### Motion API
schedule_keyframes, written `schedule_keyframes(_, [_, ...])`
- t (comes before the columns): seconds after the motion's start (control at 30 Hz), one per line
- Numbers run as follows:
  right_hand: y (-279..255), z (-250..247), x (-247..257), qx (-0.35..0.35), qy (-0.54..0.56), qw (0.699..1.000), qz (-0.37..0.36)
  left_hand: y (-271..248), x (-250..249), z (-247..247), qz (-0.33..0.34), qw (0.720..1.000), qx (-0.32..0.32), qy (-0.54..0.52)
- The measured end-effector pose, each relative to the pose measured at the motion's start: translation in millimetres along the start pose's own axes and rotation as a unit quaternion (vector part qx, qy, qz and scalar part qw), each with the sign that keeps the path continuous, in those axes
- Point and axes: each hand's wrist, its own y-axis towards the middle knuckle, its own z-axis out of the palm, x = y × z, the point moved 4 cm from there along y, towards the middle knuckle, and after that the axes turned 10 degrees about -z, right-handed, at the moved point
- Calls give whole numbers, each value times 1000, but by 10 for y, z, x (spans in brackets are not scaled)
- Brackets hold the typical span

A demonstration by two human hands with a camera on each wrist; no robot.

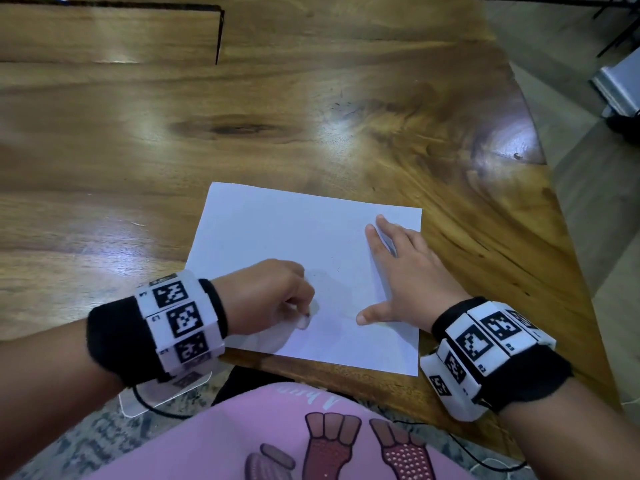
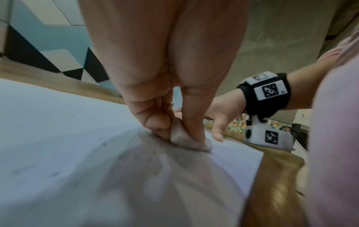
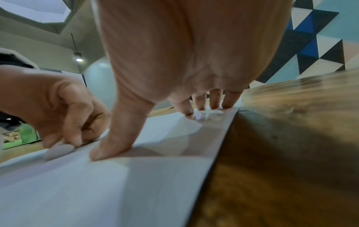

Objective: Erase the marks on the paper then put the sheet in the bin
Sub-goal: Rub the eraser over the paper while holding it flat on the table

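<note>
Pinched between thumb and fingers (image 2: 155, 122) of the left hand (image 1: 266, 299), the eraser (image 2: 186, 138) presses on the sheet (image 1: 277, 223) lying flat near the bench (image 1: 242, 98) edge. Beyond it, the right hand (image 1: 412, 271) lies spread and flat, pinning the paper. Short, light strokes toward that anchor should avoid creasing. No bin shows.

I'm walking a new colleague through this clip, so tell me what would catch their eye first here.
The white sheet near the table's front edge stands out first. On it, the left hand pinches a small pale eraser against the paper, while the right hand presses flat on the sheet's right side. Both wrists wear black bands with printed markers.
</note>
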Motion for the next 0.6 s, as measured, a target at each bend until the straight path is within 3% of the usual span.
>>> schedule_keyframes(0.17, [7,-5,10,-4,-6,1000,1,379,-256,-207,-48,994,-97,-29])
schedule_keyframes(0.23, [7,-8,8,-4,-6,1000,2,391,-322,-133,-32,995,-93,-11])
schedule_keyframes(0.4, [5,-7,11,-6,-6,1000,-1,121,-310,122,30,999,-4,15])
schedule_keyframes(0.6, [1,-5,7,-11,3,1000,-5,417,-385,-106,0,997,-73,-1])
